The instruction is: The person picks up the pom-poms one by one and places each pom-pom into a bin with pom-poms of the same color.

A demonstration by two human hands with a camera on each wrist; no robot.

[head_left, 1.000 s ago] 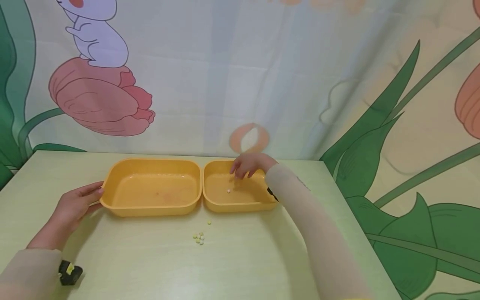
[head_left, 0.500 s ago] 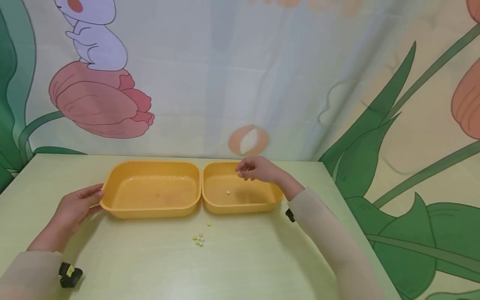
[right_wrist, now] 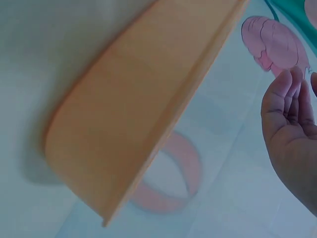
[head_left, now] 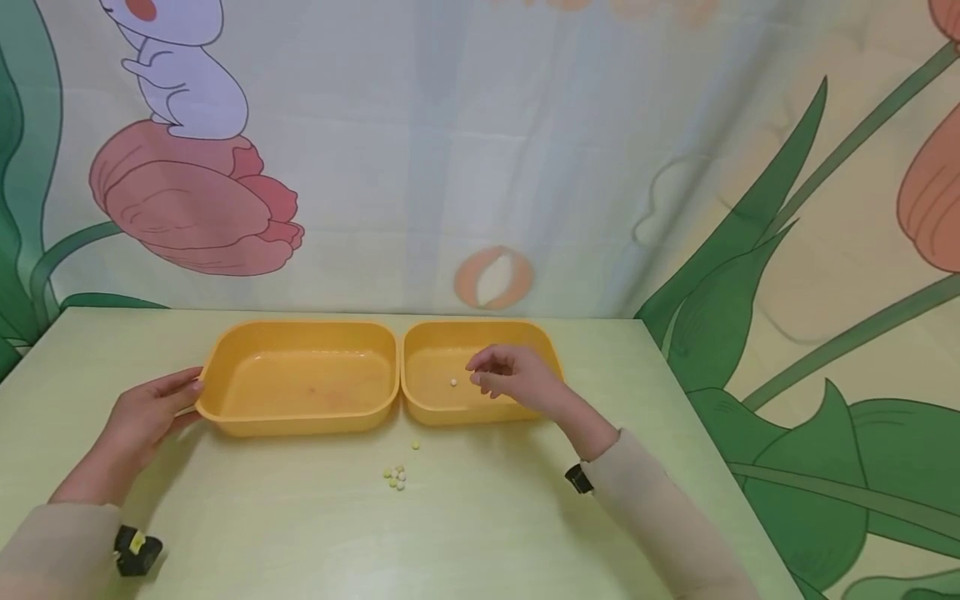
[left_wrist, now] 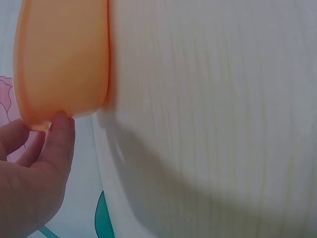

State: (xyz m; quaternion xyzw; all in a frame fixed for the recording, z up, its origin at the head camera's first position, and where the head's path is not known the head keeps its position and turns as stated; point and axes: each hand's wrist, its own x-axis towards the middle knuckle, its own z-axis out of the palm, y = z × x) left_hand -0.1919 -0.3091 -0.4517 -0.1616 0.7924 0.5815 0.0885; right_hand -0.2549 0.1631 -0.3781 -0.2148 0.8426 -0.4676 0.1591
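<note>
My left hand (head_left: 150,414) is at the left end of a large yellow tray (head_left: 298,422) and grips its rim. In the left wrist view, the fingertips press against the tray's end wall (left_wrist: 64,64). Its neighbour on the right is a smaller yellow tray (head_left: 465,415), with one tiny whitish round piece (head_left: 453,382) on its floor. Over the smaller tray hangs my right hand (head_left: 517,379), fingers loosely bent with nothing visible between them. Several small round yellow and white pieces (head_left: 395,477) lie clustered in front of the trays. A single yellow one (head_left: 416,446) lies closer to them.
Both trays stand side by side near the back edge of a pale wood-grain table (head_left: 300,533). Behind it hangs a printed cloth (head_left: 360,167) with flowers and a white animal. Each wrist carries a small black camera.
My right hand has lifted from the back of the smaller tray and come forward toward its front rim, fingers now bent. The left hand keeps its place on the large tray.
</note>
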